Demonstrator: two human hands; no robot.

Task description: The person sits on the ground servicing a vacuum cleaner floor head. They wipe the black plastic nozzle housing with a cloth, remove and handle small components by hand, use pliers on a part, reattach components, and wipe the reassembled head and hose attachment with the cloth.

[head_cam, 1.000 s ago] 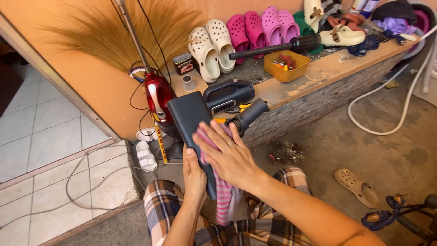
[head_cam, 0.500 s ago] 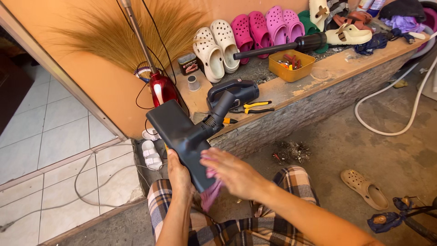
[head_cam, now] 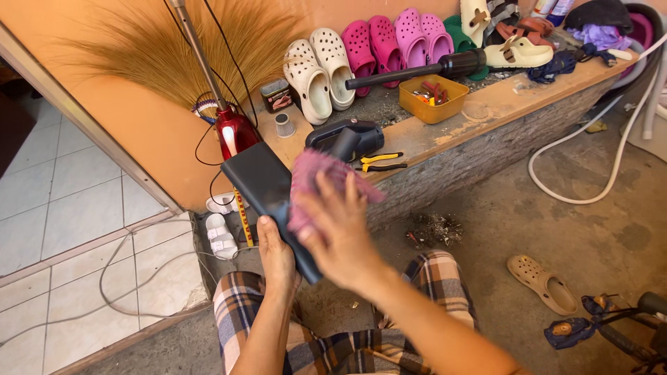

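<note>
My left hand [head_cam: 276,255] grips the lower edge of a flat black vacuum floor head [head_cam: 258,182], held up in front of me. My right hand [head_cam: 339,230] presses a pink cloth [head_cam: 315,178] against the head's right side, near its black neck joint [head_cam: 344,144]. The cloth covers part of the head and hides what lies under it. My legs in plaid shorts [head_cam: 313,347] are below.
A stone ledge [head_cam: 486,118] holds yellow-handled pliers [head_cam: 379,162], a yellow box of small parts [head_cam: 432,97], a black tube [head_cam: 410,72], white and pink clogs [head_cam: 361,48]. A red vacuum body [head_cam: 235,132] and broom [head_cam: 187,48] lean left. White hose [head_cam: 590,173] and dirt pile [head_cam: 434,229] lie on the concrete.
My right hand has slid the pink cloth from the lower end of the head up toward its top and neck. The head has tilted slightly in my left hand.
</note>
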